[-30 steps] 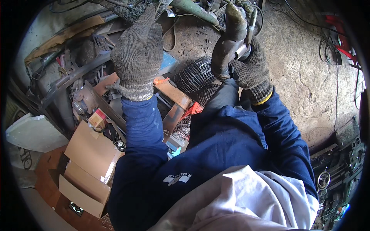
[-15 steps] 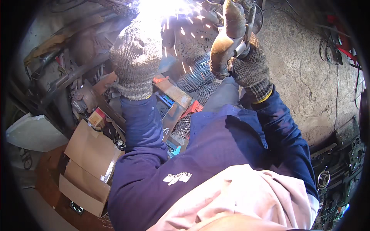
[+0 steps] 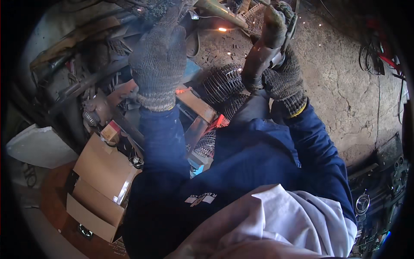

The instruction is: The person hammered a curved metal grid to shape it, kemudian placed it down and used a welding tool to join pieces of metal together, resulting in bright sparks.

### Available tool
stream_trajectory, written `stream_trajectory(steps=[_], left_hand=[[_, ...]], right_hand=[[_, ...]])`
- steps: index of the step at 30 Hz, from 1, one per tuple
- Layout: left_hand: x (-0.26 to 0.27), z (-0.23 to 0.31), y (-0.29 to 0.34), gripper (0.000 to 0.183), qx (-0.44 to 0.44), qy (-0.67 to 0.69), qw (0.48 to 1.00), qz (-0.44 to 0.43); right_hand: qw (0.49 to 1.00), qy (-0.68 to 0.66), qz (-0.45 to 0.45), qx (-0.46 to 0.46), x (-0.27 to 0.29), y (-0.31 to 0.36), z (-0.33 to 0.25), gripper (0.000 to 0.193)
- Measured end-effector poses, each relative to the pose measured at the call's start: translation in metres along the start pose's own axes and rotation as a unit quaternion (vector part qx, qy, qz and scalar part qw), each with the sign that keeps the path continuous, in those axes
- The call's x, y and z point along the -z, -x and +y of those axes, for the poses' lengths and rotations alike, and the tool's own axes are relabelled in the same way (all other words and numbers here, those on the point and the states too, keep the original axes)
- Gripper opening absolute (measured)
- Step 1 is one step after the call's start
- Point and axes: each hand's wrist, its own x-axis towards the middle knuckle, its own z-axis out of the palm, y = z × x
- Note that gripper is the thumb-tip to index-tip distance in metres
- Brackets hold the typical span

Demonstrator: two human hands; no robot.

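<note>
My left hand (image 3: 158,64), in a grey knit glove, reaches up to the top edge with its back towards me. Its fingers look closed by dark, rough metal pieces, but what they hold is hidden. My right hand (image 3: 284,77), gloved alike, is wrapped round a bulky, worn grey-brown tool (image 3: 261,56) that looks like a welding electrode holder. Between the hands, at the top, lies a tapered greenish metal piece (image 3: 222,12). A small orange glow (image 3: 222,29) shows just below it. Thin smoke hangs about my left glove.
Coiled metal springs (image 3: 222,84) lie below and between my hands. An open cardboard box (image 3: 101,172) stands at the lower left, near a white slab (image 3: 41,146) and scrap metal bars (image 3: 86,86). Concrete floor (image 3: 340,86) extends right, with a red tool (image 3: 388,60) and cables at its edge.
The blinding white arc and its spray of sparks beyond my left hand are gone, leaving an orange glow and a few specks. My right hand and its tool have shifted slightly right.
</note>
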Motion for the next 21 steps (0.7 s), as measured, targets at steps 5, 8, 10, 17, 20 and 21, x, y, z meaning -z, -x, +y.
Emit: stream_trajectory(steps=[5, 8, 10, 17, 20, 21], left_hand=[[-0.002, 0.007, 0.004, 0.036, 0.080, 0.066, 0.994, 0.029], [-0.011, -0.006, 0.006, 0.035, 0.073, 0.139, 0.986, 0.046], [-0.007, -0.004, 0.004, 0.035, 0.054, 0.054, 0.997, 0.026], [-0.014, -0.020, 0.003, 0.034, -0.064, 0.017, 0.995, 0.072], [-0.012, -0.016, 0.006, 0.031, -0.031, 0.026, 0.997, 0.067], [-0.013, -0.016, 0.005, 0.031, -0.031, 0.027, 0.997, 0.067]], right_hand=[[0.995, 0.098, 0.024, 0.026, 0.000, 0.001, -0.010, 0.062], [0.991, 0.126, 0.029, 0.025, -0.001, -0.001, -0.015, 0.063], [0.990, 0.119, 0.045, 0.055, -0.003, -0.002, -0.010, 0.063], [0.989, 0.133, 0.048, 0.047, -0.003, -0.002, -0.008, 0.064], [0.989, 0.121, 0.034, 0.076, -0.002, -0.003, -0.005, 0.067], [0.991, 0.109, 0.031, 0.077, -0.001, -0.003, -0.001, 0.068]])
